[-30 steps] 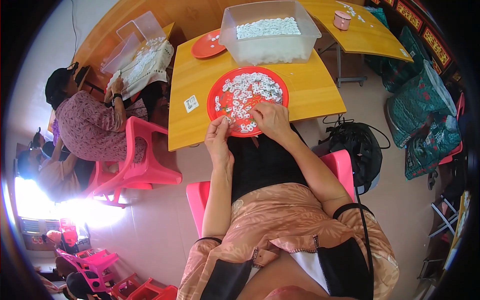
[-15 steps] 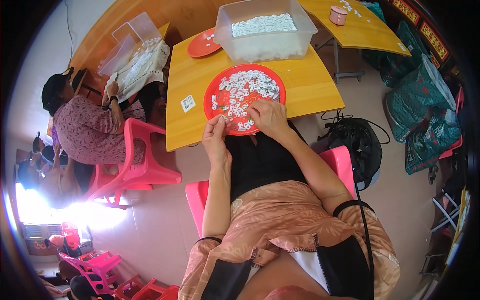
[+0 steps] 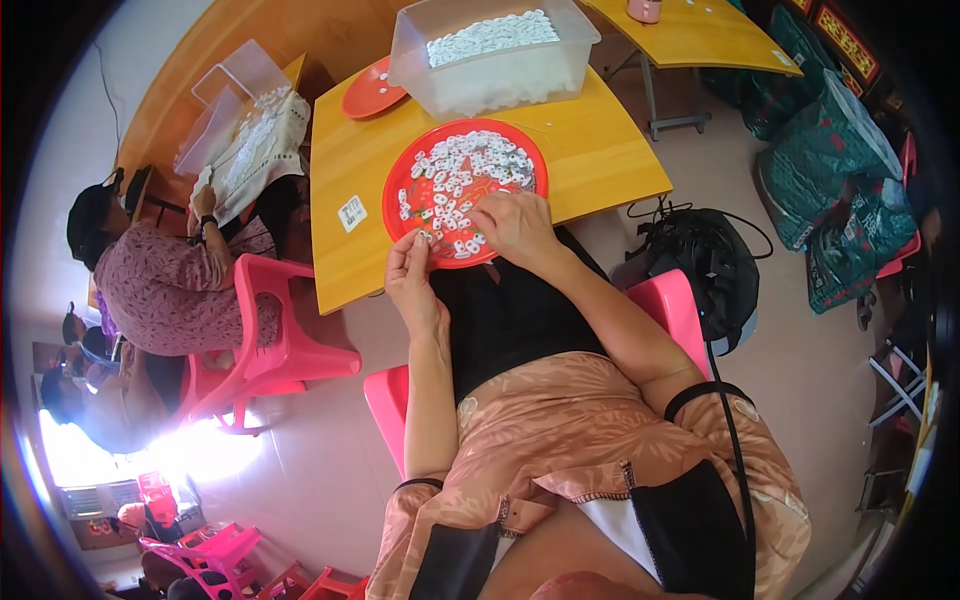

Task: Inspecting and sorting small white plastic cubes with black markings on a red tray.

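Note:
A round red tray (image 3: 393, 180) lies at the near edge of the yellow table, spread with many small white oval pieces (image 3: 465, 160) that have dark holes. Over its lower left rim, my left hand (image 3: 410, 275) pinches one such white piece between thumb and fingertips. My right hand (image 3: 518, 232) reaches over the tray's lower right part, its fingers bent and drawn together close to the loose pieces. Whatever its fingertips hold is too small and hidden to make out.
A clear plastic tub (image 3: 490, 85) full of white pieces stands behind the tray, beside a smaller red plate (image 3: 372, 92). On the left, a person (image 3: 185, 265) sits on a pink chair (image 3: 250, 320) at another table. Green bags (image 3: 825, 160) and a black backpack (image 3: 700, 265) are at right.
The whole view has shifted, so the table and tray appear a little farther left and up. Both hands stay in nearly the same places over the tray, with little finger movement.

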Demonstrator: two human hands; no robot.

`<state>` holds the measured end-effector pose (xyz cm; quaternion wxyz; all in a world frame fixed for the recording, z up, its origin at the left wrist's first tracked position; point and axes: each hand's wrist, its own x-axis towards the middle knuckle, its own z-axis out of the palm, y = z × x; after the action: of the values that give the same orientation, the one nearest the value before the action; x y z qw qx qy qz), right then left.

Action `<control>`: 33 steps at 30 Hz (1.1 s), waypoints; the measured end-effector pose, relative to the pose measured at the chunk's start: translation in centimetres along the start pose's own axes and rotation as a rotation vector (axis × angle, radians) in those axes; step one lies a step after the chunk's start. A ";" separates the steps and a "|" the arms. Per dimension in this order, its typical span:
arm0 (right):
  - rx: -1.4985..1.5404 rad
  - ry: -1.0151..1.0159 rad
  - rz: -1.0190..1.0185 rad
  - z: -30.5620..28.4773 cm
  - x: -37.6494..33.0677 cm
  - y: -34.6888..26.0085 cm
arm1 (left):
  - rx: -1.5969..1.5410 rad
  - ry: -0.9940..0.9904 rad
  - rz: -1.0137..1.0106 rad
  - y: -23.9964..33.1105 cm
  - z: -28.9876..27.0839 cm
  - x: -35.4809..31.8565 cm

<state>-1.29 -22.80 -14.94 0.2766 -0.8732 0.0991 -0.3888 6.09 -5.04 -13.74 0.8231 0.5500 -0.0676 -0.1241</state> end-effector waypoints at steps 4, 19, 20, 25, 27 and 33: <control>0.007 -0.019 0.034 0.0 0.0 -0.2 | -0.005 0.005 0.015 0.0 -0.1 0.0; 0.012 0.001 0.008 0.6 0.1 -0.6 | 0.018 -0.005 0.013 0.2 -0.8 0.3; -0.001 -0.015 0.017 0.6 0.1 -0.5 | 0.022 -0.002 0.014 0.1 -0.8 0.3; -0.010 -0.030 0.020 0.6 0.1 -0.2 | 0.022 0.002 0.018 -0.1 -0.7 0.4; -0.006 -0.035 0.029 0.5 0.2 -0.3 | 0.025 0.002 0.021 -0.2 -0.6 0.4; -0.008 -0.041 0.031 0.6 0.3 -0.3 | 0.027 -0.008 0.022 0.0 -0.7 0.4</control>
<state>-0.67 -22.37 -14.95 0.2812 -0.8804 0.1085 -0.3660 6.66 -4.54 -13.96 0.8167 0.5598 -0.0786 -0.1160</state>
